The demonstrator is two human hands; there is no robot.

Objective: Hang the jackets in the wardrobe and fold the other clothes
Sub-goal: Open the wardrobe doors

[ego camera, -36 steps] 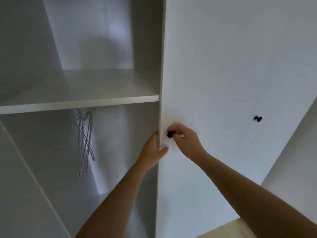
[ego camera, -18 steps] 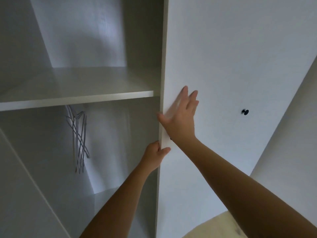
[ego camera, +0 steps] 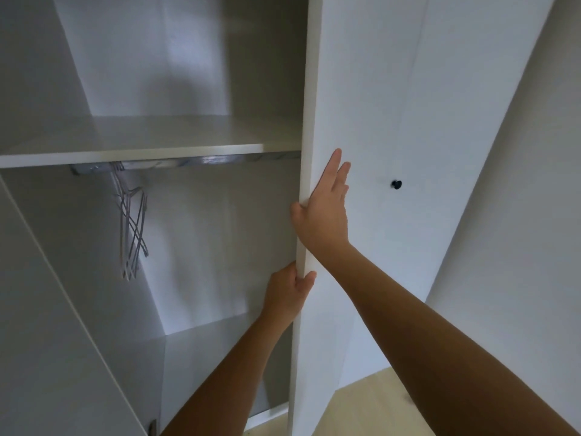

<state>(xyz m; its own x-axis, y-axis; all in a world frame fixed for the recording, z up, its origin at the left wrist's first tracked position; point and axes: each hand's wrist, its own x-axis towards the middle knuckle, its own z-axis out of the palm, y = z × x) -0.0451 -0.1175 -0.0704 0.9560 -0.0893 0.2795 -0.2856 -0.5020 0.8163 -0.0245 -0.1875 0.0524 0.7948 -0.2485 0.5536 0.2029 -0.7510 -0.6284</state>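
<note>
Door [ego camera: 361, 89] wider; right hand [ego camera: 323, 212] flat

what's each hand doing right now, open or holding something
Left hand: grips the wardrobe door by its edge.
Right hand: open, fingers straight, flat on the door's face.

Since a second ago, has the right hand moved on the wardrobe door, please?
Yes: the right hand rose along the wardrobe door edge; it was below the black knob's height and is now about level with it.
</note>
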